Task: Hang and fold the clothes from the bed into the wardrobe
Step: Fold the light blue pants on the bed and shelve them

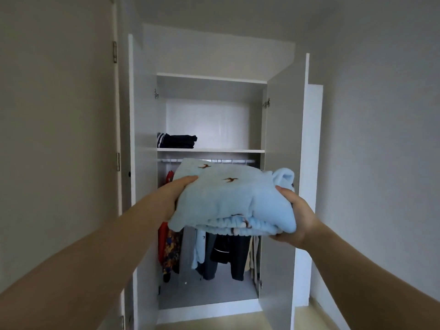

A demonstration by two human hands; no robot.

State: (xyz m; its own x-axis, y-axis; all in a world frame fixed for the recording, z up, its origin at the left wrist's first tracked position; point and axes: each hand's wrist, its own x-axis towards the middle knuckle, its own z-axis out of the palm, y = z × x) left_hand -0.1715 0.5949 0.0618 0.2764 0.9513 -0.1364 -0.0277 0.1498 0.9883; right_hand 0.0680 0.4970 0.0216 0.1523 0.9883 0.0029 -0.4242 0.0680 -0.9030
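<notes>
Head view: folded light-blue garment held in the air in front of the open wardrobe, covering part of its rail, left hand and right hand fingers clamped on opposite sides; dark folded stack on the shelf at left, hanging clothes below.

A plain pale grey left wall and right wall close in a narrow room under soft, even light. A white wardrobe fills the far end, its left door and right door both swung wide open. Metal hinges sit on a frame along the left wall. Pale beige floor shows at the lower right.
</notes>
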